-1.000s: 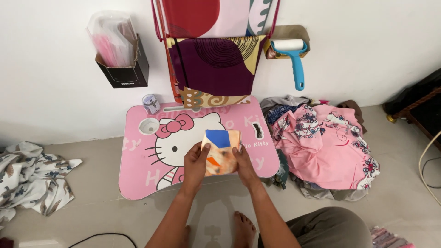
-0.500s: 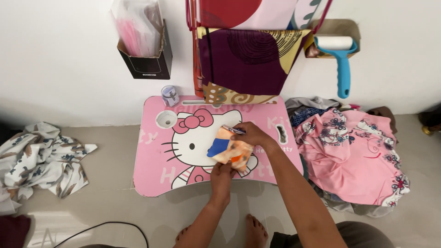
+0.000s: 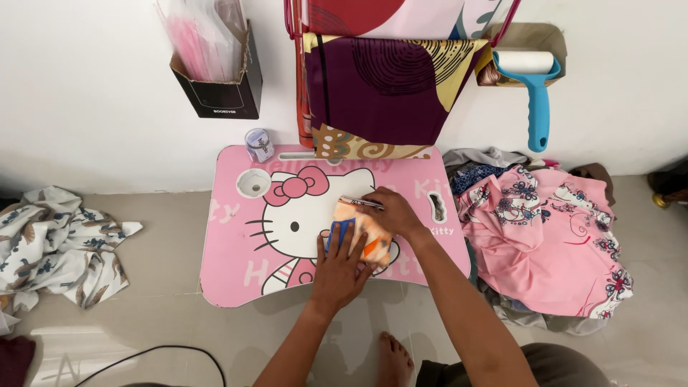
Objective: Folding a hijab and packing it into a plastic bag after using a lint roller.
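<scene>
A small folded cloth [image 3: 373, 240], orange, white and blue, lies on a pink lap table [image 3: 236, 258] printed with a cartoon cat. My left hand [image 3: 339, 269] presses flat on the cloth's near left part, fingers spread. My right hand [image 3: 390, 211] rests on the cloth's far edge, holding a thin pen [image 3: 358, 203] that points left. The cloth is partly hidden under both hands.
A pink floral garment pile [image 3: 552, 236] lies right of the table, a patterned cloth [image 3: 57, 244] on the floor at left. Clothes hang on a rack [image 3: 387, 86] behind. A small jar [image 3: 259, 145], a wall box [image 3: 215, 79] and a blue lint roller [image 3: 534, 93] are at the wall.
The cloth went from held up between both hands to lying folded on the table. My left hand now presses it flat and my right hand has a pen at its far edge.
</scene>
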